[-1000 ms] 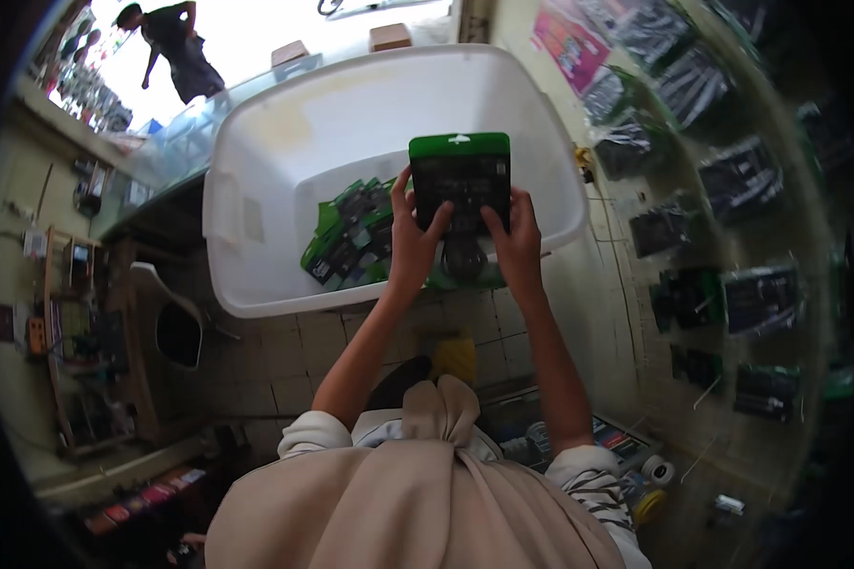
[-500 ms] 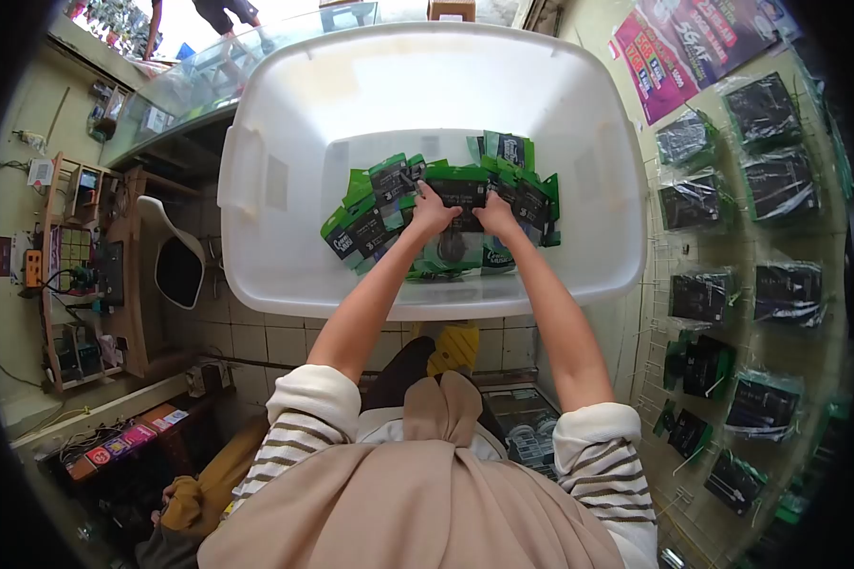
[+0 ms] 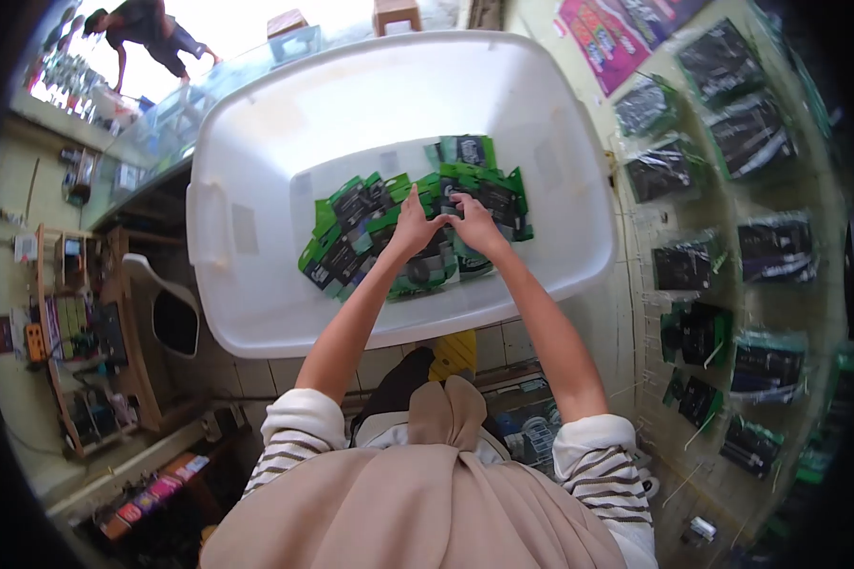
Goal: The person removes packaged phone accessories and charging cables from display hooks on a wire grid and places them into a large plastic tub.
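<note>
Black-and-green plastic packets (image 3: 332, 251) lie in an overlapping heap on the floor of a large white plastic tub (image 3: 588, 228). My left hand (image 3: 414, 228) is over the middle of the heap, fingers stretched away from me and thumb pointing right. Beside it my right hand (image 3: 477, 228) reaches in, its thumb and bent fingers apart over a packet (image 3: 491, 196) on the heap's right side. The two thumbs almost meet. Neither hand visibly lifts a packet, and the contact under the fingertips is hidden.
Wrapped packets (image 3: 778, 247) hang on a wall rack at right, below a pink poster (image 3: 605, 43). A glass counter (image 3: 152, 142) runs along the back left, with a person (image 3: 147, 33) beyond it. A white-and-black chair (image 3: 174, 318) and a wooden shelf (image 3: 43, 313) stand at left.
The packet held upright between both hands has been let go onto the heap. My hands have drawn closer together. The view has turned, and the tub appears tilted and further left.
</note>
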`<state>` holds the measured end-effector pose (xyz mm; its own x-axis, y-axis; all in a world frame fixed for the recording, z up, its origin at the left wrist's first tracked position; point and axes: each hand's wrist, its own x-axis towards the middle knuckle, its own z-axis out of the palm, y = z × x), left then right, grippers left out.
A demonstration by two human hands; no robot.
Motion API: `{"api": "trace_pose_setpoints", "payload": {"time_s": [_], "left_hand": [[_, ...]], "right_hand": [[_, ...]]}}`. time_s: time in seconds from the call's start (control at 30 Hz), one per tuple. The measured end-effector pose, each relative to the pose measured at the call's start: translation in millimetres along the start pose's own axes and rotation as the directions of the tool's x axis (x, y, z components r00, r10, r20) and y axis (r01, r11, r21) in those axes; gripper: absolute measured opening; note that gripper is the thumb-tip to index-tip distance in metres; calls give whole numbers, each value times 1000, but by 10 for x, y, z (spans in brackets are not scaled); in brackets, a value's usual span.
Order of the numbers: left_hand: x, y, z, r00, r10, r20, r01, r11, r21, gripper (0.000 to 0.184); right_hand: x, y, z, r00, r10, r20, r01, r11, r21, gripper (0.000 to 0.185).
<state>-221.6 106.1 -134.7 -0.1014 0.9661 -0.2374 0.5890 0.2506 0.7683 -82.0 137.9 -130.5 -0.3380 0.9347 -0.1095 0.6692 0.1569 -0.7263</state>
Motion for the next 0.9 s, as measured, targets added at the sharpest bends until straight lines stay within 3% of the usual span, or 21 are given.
{"api": "trace_pose_setpoints", "payload": {"time_s": [0.07, 0.13, 0.17, 0.2, 0.23, 0.27, 0.33, 0.4, 0.47, 0.53, 0.6, 0.67, 0.73, 0.8, 0.83, 0.87, 0.9], "left_hand": [[-92, 344, -32, 997, 70, -22, -71, 994, -84, 85], [-182, 603, 47, 990, 140, -9, -140, 974, -176, 75], [-232, 731, 105, 983, 182, -1, -174, 940, -292, 72], [-295, 871, 162, 975, 221, 5, -200, 892, -405, 68], [-383, 1048, 227, 963, 271, -18, -254, 877, -408, 55], [-478, 1217, 285, 952, 305, 7, -275, 869, -411, 55], [-724, 1578, 385, 890, 451, 59, -301, 681, -668, 43], [-1032, 1870, 537, 850, 525, 51, -361, 649, -670, 30], [-1332, 1939, 763, 751, 652, 104, -449, 619, -644, 26], [-1648, 1802, 1096, 655, 712, 255, -452, 639, -623, 25], [-1918, 1555, 1405, 468, 767, 440, -524, 641, -561, 23], [-2050, 1019, 1736, 307, 677, 669, -631, 671, -389, 25], [-2042, 355, 2017, 273, 497, 824, -645, 730, -227, 32], [-1793, -1240, 2484, 385, 405, 829, -258, 910, -325, 33], [-1857, -1000, 2109, 376, 285, 882, -672, 739, 47, 33], [-1827, -1331, 1975, 496, 145, 856, -563, 804, 190, 30], [-1886, -1301, 1804, 535, 122, 836, -564, 788, 246, 29]], "right_hand": [[-213, -126, -322, 996, -23, -91, 25, 1000, 19, 40], [-469, -250, -658, 990, 75, -120, -40, 963, 265, 37], [-625, -308, -828, 983, 76, -167, -22, 953, 302, 35], [-784, -334, -983, 975, 94, -204, -29, 954, 299, 35], [-949, -344, -1131, 959, 95, -267, -10, 953, 302, 34], [-1133, -356, -1269, 939, 97, -329, 8, 953, 302, 33], [-1558, -326, -1471, 893, 153, -424, 9, 935, 356, 28], [-2054, -206, -1614, 818, 133, -560, 94, 929, 358, 21], [-2608, -81, -1574, 746, 229, -626, 42, 921, 387, 21], [-3175, 105, -1371, 698, 343, -628, -20, 887, 462, 19], [-3721, 532, -858, 641, 497, -585, -186, 840, 510, 21], [-4258, 1127, 26, 522, 620, -586, -359, 783, 508, 25], [-4774, 1209, 499, 524, 714, -464, -553, 700, 452, 22], [-5171, 1141, 836, 458, 869, -189, -492, 425, 760, 24], [-5352, 1090, 907, 459, 880, -122, -602, 409, 685, 25], [-5533, 1038, 979, 458, 887, -53, -700, 397, 594, 26], [-5683, 1148, 1146, 449, 893, -15, -726, 375, 577, 27]]}}
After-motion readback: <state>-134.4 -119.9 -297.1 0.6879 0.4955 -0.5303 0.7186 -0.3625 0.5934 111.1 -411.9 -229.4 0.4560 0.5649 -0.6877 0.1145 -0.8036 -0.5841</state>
